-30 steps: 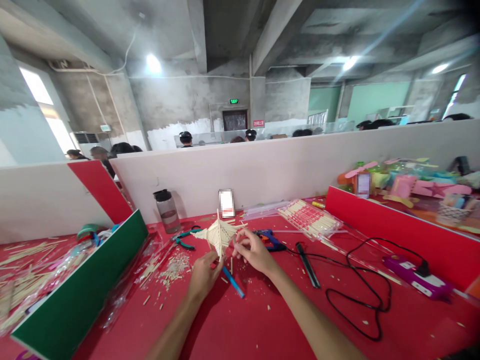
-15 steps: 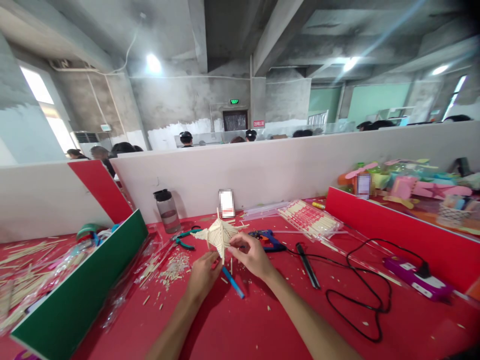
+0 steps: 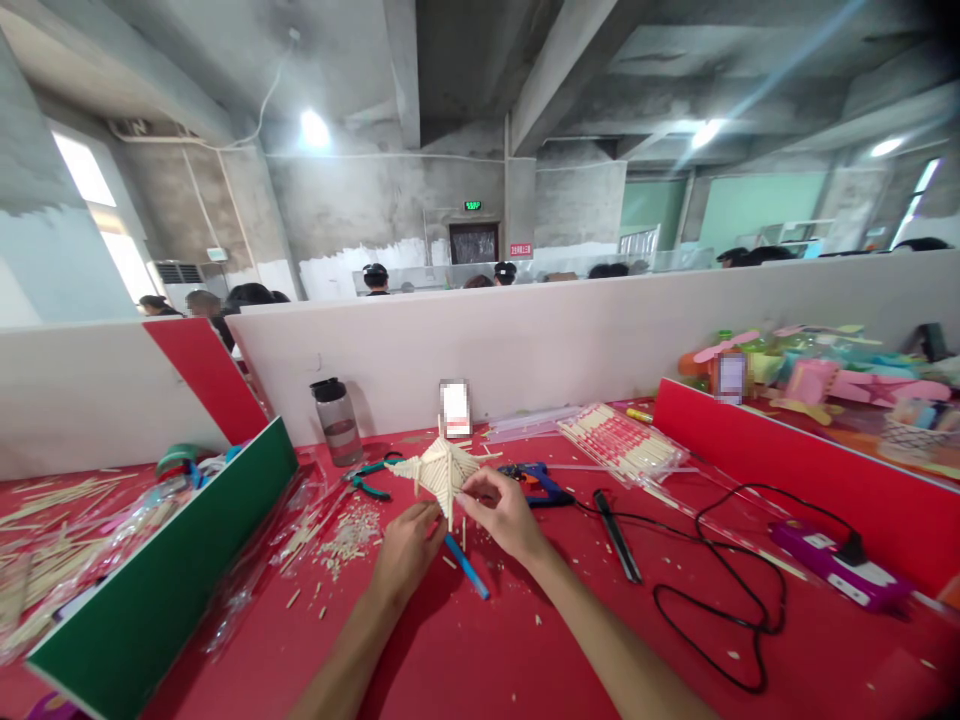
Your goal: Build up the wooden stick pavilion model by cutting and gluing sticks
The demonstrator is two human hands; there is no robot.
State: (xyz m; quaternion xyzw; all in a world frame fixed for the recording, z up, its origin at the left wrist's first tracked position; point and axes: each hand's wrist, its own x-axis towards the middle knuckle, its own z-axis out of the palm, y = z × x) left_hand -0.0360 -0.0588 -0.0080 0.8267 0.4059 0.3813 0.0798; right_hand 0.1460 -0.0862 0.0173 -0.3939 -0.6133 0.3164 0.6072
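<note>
A small roof-shaped model (image 3: 444, 468) made of pale wooden sticks, with pointed corners, is between my hands above the red table. My left hand (image 3: 409, 548) grips it at its lower left side, the fingers curled and partly hidden beneath it. At the lower right edge, the thumb and fingers of my right hand (image 3: 502, 508) are pinched together against the model; any small stick between them is too small to make out. A blue pen-like stick (image 3: 468, 568) lies on the table just below the model.
Green-handled pliers (image 3: 369, 482) and a heap of stick offcuts (image 3: 351, 535) lie to the left. A blue glue gun (image 3: 546, 484), a black cutter knife (image 3: 618, 538), bagged sticks (image 3: 622, 440) and a purple power strip (image 3: 836, 568) lie right. A water bottle (image 3: 336, 425) and phone (image 3: 454, 408) stand behind.
The view has shifted very slightly. Both hands stay at the model in nearly the same pose.
</note>
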